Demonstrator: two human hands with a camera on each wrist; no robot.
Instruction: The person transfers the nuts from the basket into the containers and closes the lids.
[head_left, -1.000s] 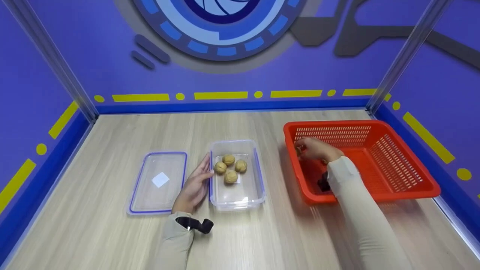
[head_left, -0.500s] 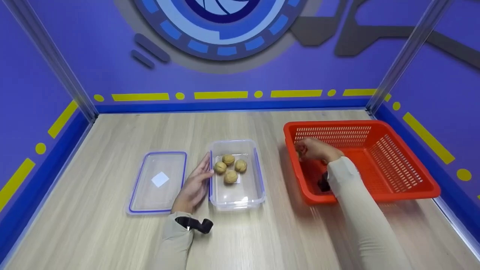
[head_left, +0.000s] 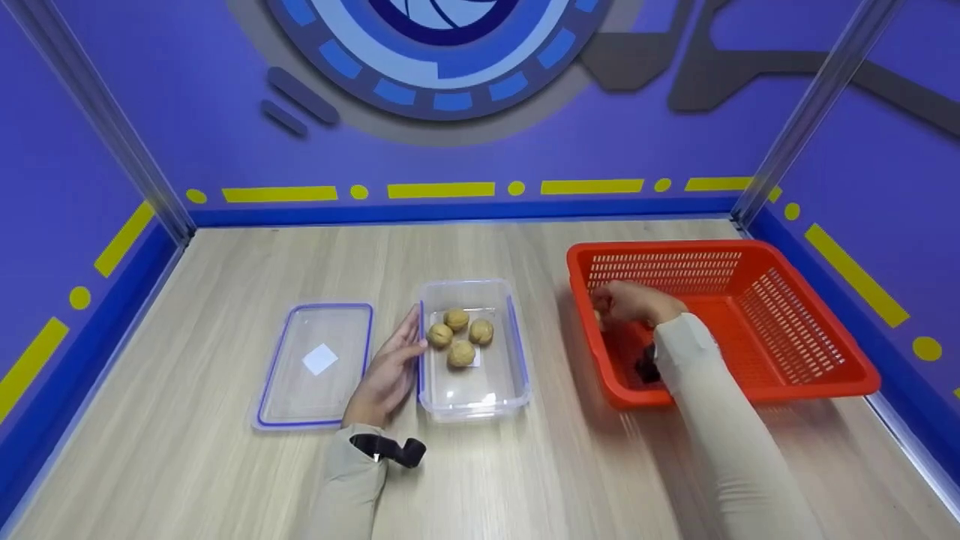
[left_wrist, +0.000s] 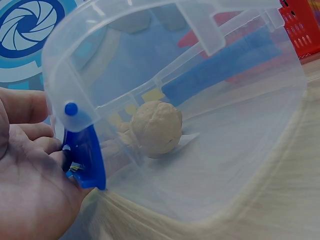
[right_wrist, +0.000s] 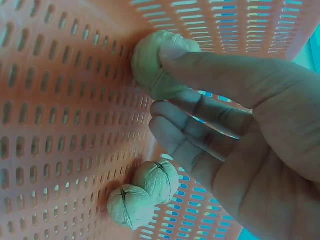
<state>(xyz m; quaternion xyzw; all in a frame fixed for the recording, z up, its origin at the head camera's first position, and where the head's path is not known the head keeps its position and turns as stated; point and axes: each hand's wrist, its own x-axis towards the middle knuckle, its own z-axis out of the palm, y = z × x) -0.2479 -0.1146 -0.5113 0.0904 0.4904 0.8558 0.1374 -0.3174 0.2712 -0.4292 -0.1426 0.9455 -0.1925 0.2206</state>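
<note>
My left hand (head_left: 388,373) rests against the left side of a clear plastic food container (head_left: 469,394), its thumb at the rim. In the left wrist view, its fingers touch the wall beside a blue latch (left_wrist: 86,155). Several walnuts (head_left: 461,353) lie together inside the container. Down in the red basket (head_left: 780,330), near the left wall, is my right hand (head_left: 634,300). The right wrist view shows it pinching a walnut (right_wrist: 155,65) between thumb and fingers; what lies just behind is partly hidden. Below the fingers sit two more walnuts, one (right_wrist: 157,181) touching the other (right_wrist: 130,206).
A clear lid (head_left: 315,390) with a blue-purple edge and a white square lies flat, left of my left hand. Purple panels (head_left: 480,157) enclose the wooden table (head_left: 225,480) at the back and both sides. The basket stands at the table's right side.
My right hand stays at the basket's left end, and its fingers shift slightly downward. My left hand, the container and the walnuts in it keep their places.
</note>
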